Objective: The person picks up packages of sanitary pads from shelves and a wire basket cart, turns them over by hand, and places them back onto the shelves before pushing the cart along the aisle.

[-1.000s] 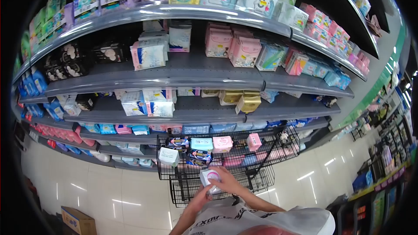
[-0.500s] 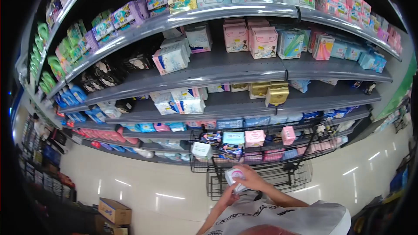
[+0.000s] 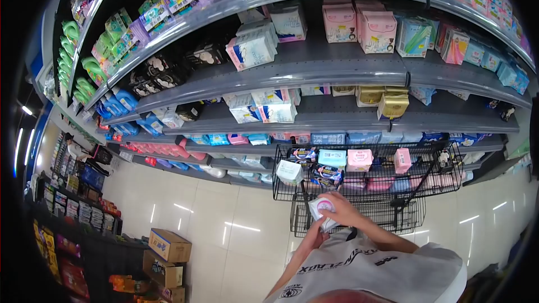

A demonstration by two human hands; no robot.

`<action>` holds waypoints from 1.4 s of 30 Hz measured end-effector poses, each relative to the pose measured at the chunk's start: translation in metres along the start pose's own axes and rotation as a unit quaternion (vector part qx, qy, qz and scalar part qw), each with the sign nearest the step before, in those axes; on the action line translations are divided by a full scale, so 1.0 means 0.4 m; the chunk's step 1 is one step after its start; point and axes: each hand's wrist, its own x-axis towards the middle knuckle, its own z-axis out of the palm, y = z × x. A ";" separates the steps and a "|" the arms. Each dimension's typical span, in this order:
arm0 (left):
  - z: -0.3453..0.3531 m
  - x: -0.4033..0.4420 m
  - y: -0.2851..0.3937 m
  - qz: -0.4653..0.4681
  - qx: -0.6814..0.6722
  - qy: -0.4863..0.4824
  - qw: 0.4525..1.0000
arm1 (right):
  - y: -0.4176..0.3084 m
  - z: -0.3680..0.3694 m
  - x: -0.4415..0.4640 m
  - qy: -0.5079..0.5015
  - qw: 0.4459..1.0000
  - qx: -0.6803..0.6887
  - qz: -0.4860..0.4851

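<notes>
Holding white pack with pink circle (image 3: 321,207) between both hands, at near side of black wire cart (image 3: 416,183). Right hand (image 3: 342,211): fingers bent, wrapped over pack's right side. Left hand (image 3: 318,236): curled at pack's near end, nearly closed on it, fingertips partly hidden. Inside cart: pale pack (image 3: 289,172) at left, dark-blue packs (image 3: 327,175) and teal pack (image 3: 332,159) in middle, pink packs (image 3: 359,160) farther right. Grey shelves (image 3: 334,73) on far side.

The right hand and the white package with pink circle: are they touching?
Touching. The head view shows the right hand gripping the white package by its right side.
</notes>
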 end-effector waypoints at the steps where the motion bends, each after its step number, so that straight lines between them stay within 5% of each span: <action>1: 0.005 0.003 0.006 0.008 -0.002 0.000 1.000 | 0.001 0.002 0.006 0.003 1.000 -0.005 -0.005; 42: 0.052 0.156 0.095 -0.082 0.039 -0.035 0.995 | 0.105 -0.057 0.035 0.093 0.991 -0.033 0.087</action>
